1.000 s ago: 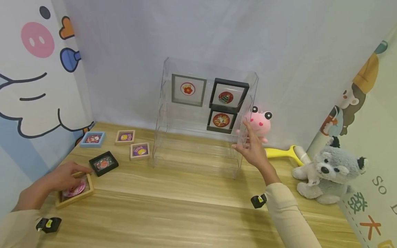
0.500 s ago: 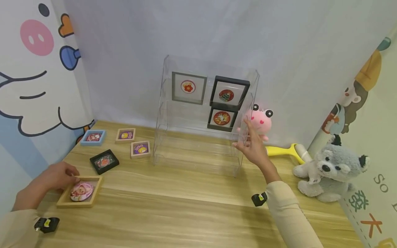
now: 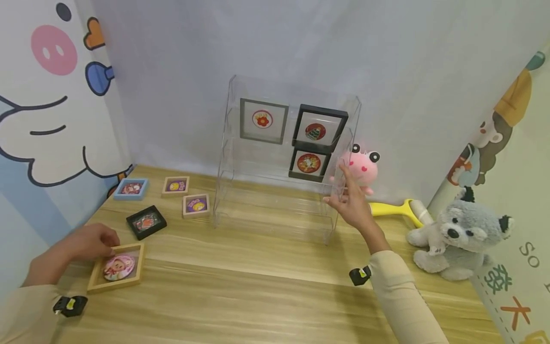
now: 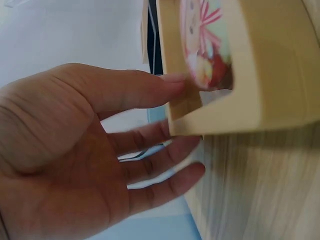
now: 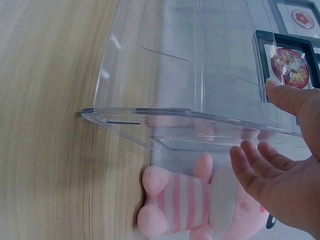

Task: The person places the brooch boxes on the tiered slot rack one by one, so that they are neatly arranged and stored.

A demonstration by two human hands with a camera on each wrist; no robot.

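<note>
At the lower left, my left hand [image 3: 92,241] pinches the upper left corner of a light wooden display frame [image 3: 139,270]. A round pink badge [image 3: 119,266] with a cartoon figure lies inside it. In the left wrist view the thumb is on the inner rim of the wooden frame [image 4: 282,65], and the fingers reach behind its edge. My right hand [image 3: 355,210] holds the right side panel of a clear acrylic tiered stand [image 3: 225,143], thumb inside and fingers outside. On the stand are a grey frame [image 3: 243,122] and two black frames [image 3: 298,124].
Left of the stand lie a black frame [image 3: 146,222], a blue frame [image 3: 131,189] and two beige frames [image 3: 196,206]. A pink plush frog [image 3: 363,169], a yellow-handled roller [image 3: 388,209] and a grey plush dog [image 3: 461,234] sit on the right.
My left hand has drawn back to the wooden frame's corner, uncovering the badge, and the frame has shifted slightly right. My right hand stays at the stand.
</note>
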